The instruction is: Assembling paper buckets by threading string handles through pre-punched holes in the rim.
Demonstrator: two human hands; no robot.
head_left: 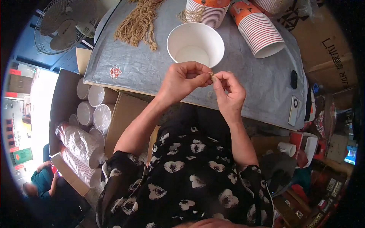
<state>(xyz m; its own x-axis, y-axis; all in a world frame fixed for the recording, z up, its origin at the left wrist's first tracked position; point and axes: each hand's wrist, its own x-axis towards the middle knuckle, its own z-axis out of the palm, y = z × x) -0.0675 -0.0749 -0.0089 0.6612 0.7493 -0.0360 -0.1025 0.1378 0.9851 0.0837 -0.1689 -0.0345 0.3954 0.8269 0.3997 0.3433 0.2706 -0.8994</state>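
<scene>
My left hand (182, 80) and my right hand (230, 93) meet above the table's near edge, both closed in a pinch. Between their fingertips shows a small piece of tan cord (211, 73); most of it is hidden by the fingers. Just beyond the hands a white paper bucket (195, 40) stands with its open mouth toward me. Farther off at the left lies a loose bundle of tan cords (137, 24). More tan cord (193, 15) hangs against a stack of orange-and-white paper buckets (211, 14) behind the single bucket.
Another bucket stack (258, 32) lies tilted at the right. Small red and white bits (115, 72) lie on the grey-covered table (152, 68). A cardboard box (121, 114) of bagged buckets (81, 142) stands at left, below a fan (64, 26). A person (42, 176) sits at far left.
</scene>
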